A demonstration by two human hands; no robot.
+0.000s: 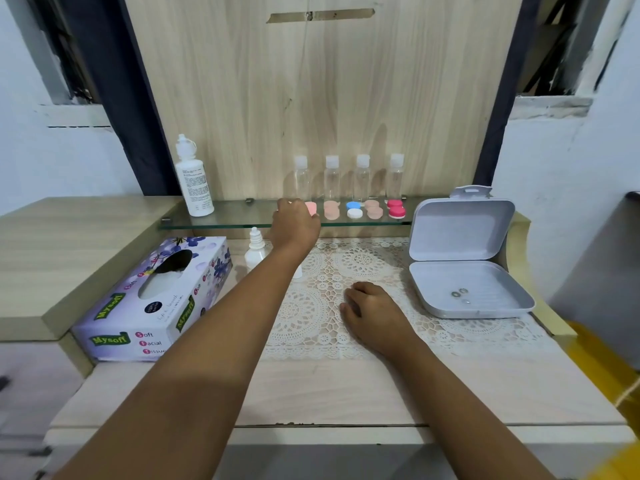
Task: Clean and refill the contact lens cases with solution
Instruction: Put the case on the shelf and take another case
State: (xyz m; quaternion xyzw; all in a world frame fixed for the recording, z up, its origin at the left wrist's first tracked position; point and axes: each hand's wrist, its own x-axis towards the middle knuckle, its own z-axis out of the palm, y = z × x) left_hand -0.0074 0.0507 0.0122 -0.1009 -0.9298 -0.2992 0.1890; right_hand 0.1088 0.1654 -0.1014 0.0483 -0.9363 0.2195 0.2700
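The left hand (294, 223) reaches up to the glass shelf (239, 216) and lies over the leftmost contact lens case, a pink case (312, 207), with the fingers bent down at it; the back of the hand hides the fingertips, so I cannot tell whether it has hold of the case or only touches it. The right hand (374, 308) rests palm down on the lace mat (304, 320) on the tabletop (329, 393), fingers loosely curled and holding nothing. Along the shelf to the right of the pink case stand a peach case (331, 210), a blue and white case (354, 209), another peach case (374, 208) and a magenta case (396, 208), each in front of one of four clear small bottles (331, 178) with white caps. A large white solution bottle (194, 181) stands at the shelf's left end. Below the shelf, a small white dropper bottle (256, 249) stands just beside a tissue box (156, 299). To the right, an open grey box (460, 220) holds a few small round pieces, perhaps lenses (460, 293).
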